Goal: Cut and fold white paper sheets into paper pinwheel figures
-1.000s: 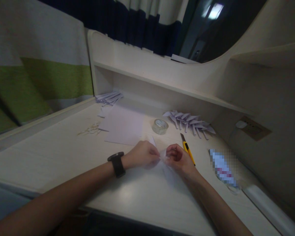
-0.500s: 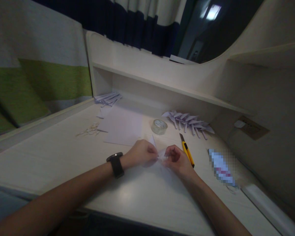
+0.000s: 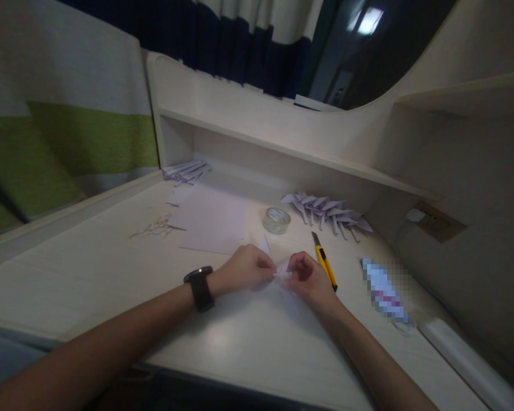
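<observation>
We have a small folded paper piece [image 3: 281, 270] pinched between both hands over the middle of the desk [image 3: 89, 268], a little toward its back edge. Our left hand [image 3: 244, 267] has its fingertips closed on the left side of the piece, and our right hand [image 3: 310, 277] has thumb and forefinger closed on its right side, so the two grips nearly touch. One pale point of the paper sticks up between the hands; the light is dim, so we cannot tell how many layers are folded there.

We judge the piece to be very light and thin, stiff only along its creases and easy to crush or tear at the tip. It should be held by the folded edges close to the crease, with fingertip pressure only, since a loose flap would bend.

A black wristwatch [image 3: 200, 289] sits on our left wrist. Just right of our right hand lies a yellow utility knife [image 3: 324, 262], and behind the hands stands a roll of clear tape [image 3: 276, 220]. A flat white sheet [image 3: 214, 220] lies to the left of the tape. A row of finished folded paper pieces [image 3: 328, 210] rests near the back edge under the shelf [image 3: 291, 151], and another small pile [image 3: 186, 170] sits in the back left corner.
</observation>
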`<state>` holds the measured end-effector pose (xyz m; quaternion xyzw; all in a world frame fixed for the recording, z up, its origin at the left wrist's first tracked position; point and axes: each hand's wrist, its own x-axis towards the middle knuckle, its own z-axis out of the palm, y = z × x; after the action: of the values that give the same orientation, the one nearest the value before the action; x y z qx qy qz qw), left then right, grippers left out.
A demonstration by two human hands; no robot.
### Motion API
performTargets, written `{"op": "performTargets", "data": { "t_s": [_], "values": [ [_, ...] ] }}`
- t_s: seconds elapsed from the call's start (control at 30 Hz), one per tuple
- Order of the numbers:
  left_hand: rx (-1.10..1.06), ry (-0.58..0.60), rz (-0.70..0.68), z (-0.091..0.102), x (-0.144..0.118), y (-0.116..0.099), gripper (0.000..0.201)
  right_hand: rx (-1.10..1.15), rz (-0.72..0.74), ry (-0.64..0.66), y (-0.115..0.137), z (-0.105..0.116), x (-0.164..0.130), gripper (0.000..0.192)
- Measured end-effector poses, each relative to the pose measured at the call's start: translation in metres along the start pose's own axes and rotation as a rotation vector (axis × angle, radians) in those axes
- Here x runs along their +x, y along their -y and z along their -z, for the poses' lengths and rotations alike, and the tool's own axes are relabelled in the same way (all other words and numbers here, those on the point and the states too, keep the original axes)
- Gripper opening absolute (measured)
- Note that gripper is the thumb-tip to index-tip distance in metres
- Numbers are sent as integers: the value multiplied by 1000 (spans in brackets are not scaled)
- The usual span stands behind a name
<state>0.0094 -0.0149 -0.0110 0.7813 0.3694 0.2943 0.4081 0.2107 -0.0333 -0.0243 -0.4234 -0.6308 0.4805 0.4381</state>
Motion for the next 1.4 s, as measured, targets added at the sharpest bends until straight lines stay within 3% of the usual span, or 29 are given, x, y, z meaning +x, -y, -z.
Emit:
{"op": "performTargets", "data": {
  "t_s": [0.27,0.8,1.03,1.4],
  "values": [
    [-182,34,29,0,3,3,18,-50,46,-52,1,-1,-1,41],
    [-109,32,8,4,2,-6,17,-125,119,-89,8,-4,-5,43],
    [-87,32,-15,1,4,3,17,-128,124,-95,7,-3,-5,41],
    [-63,-23,-69,1,5,2,17,-181,207,-249,11,-8,-7,38]
  ]
}}
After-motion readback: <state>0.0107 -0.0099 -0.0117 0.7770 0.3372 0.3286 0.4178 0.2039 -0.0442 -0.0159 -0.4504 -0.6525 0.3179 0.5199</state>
